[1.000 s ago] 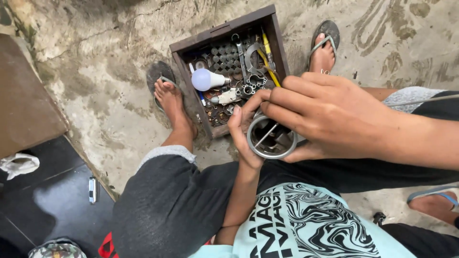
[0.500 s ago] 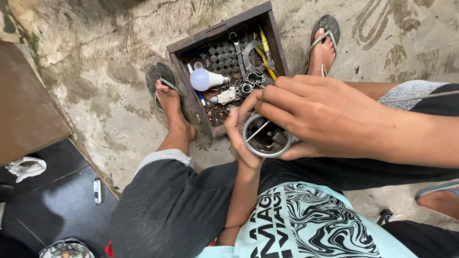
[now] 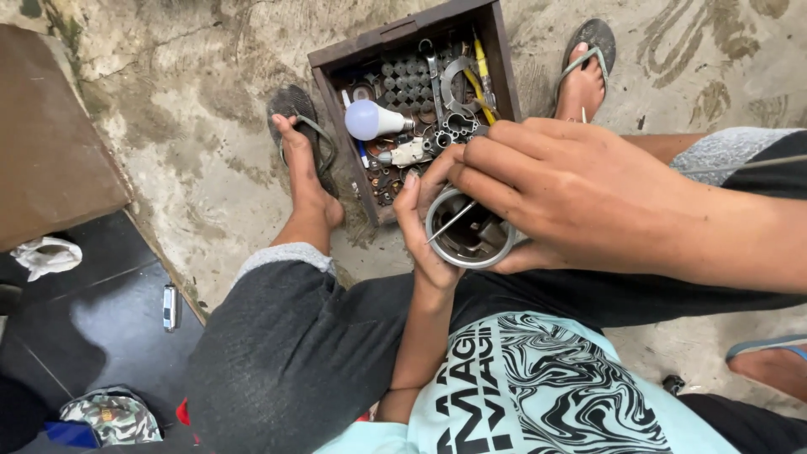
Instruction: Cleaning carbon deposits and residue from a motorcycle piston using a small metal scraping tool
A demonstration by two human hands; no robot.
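While cupped, fingers [image 3: 420, 214] around metal ring [image 3: 466, 231]

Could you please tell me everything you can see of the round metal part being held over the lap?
The metal part is a short, open cylinder with a bright, worn steel rim and a dark, dirty inside holding darker pieces that are hard to make out. It is held above the knees, its open end turned up towards the camera. The left hand cups it from the side, and the right hand covers its far edge. A thin metal rod slants across the opening from the rim.
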